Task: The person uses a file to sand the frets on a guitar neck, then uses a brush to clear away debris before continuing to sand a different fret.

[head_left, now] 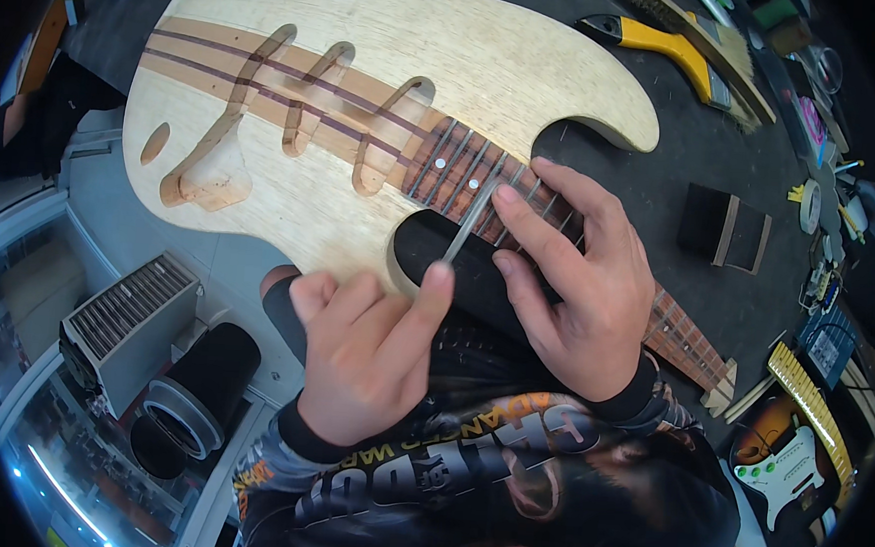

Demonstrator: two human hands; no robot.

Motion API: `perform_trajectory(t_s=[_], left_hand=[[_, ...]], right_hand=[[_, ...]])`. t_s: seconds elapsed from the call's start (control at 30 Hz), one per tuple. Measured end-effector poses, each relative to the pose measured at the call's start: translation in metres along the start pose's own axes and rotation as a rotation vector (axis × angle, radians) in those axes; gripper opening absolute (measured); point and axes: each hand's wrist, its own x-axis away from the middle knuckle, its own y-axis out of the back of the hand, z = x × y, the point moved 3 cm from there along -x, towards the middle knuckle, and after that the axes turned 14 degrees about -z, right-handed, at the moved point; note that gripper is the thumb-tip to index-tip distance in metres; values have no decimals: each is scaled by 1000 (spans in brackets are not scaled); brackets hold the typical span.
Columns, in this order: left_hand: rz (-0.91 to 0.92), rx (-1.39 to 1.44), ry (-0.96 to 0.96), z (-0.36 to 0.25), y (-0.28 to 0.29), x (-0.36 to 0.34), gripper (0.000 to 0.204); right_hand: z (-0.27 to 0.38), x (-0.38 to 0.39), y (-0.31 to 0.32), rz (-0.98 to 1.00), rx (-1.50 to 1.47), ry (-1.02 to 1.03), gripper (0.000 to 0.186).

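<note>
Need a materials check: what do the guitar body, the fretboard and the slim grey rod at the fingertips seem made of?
Guitar body: pale wood, apparently unpainted; fine grain shows and the surface looks matte.
Fretboard: probably dark wood, with streaky reddish-brown colour.
Slim grey rod: likely metal, given its greyish sheen; motion blur hides its texture.

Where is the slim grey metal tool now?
Near the centre of the head view, the tool lies partly over the brown wooden fretboard, lower end at the left hand, upper end by the right hand.
</note>
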Motion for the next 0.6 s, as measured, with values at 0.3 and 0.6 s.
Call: perform_trajectory(t_s=[0.3,0.6], left_hand=[[-41,-168,-70,0,-18,-40,57],[-12,-100,-109,4,-13,-20,62]], right_hand=[[1,1,-1,-12,23,-7,62],[-3,1,-1,-29,-19,-39,61]])
